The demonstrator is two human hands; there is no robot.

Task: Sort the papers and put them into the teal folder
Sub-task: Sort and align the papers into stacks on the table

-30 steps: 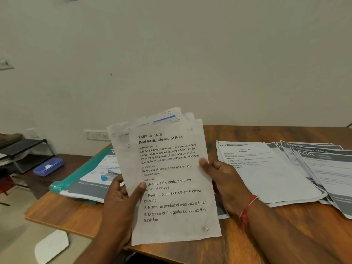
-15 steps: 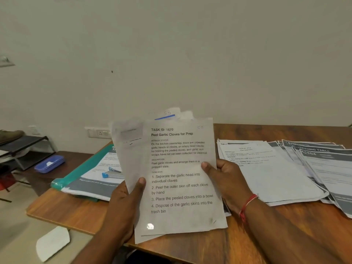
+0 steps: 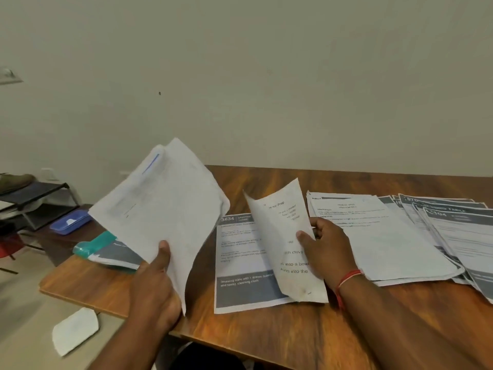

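Head view: the right hand (image 3: pixel 324 244) fingers (image 3: pixel 302 234) are pinching a single garlic sheet (image 3: pixel 286 236), curling above a grey-banded page (image 3: pixel 240 265) at the worktop (image 3: pixel 266 340) front edge. The left hand (image 3: pixel 157 287) fingers are clamping the remaining stack (image 3: pixel 165 209). The teal folder (image 3: pixel 93 245) is lying at the left corner. Sorting seems underway; next, that sheet probably needs laying on its matching pile (image 3: pixel 378 236).

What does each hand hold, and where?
Left hand: paper stack, grip at its lower edge. Right hand: single sheet, grip at its right edge.
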